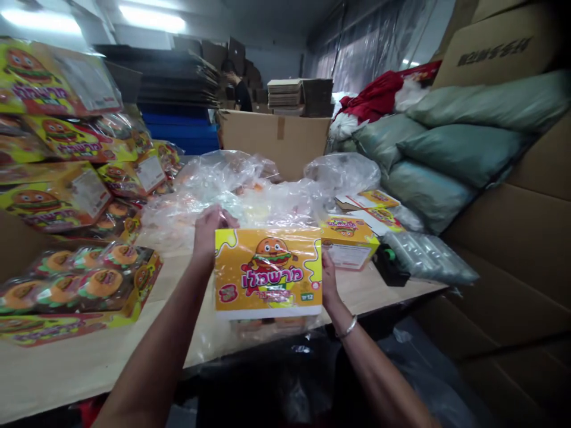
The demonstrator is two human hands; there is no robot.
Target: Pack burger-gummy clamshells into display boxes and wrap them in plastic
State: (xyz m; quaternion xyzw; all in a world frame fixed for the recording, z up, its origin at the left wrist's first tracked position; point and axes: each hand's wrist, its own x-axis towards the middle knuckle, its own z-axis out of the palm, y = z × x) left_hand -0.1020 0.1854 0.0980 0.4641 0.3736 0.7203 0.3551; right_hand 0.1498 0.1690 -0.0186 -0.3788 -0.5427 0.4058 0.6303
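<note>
I hold a yellow-orange candy box [267, 272] with a cartoon burger on its lid, above the front edge of the wooden table [89, 362]. My left hand [209, 229] grips the box's far left corner, fingers curled over the top. My right hand [329, 282] is pressed against the box's right side, with a bracelet on that wrist. Clear plastic wrap hangs under the box.
Stacked boxes of the same kind [57, 148] and an open tray of burger candies [84, 279] fill the left. Crumpled clear plastic bags [250, 184] lie behind. More boxes [350, 241], a black tape dispenser [390, 264], grey sacks [455, 148] and cartons [504, 41] stand at the right.
</note>
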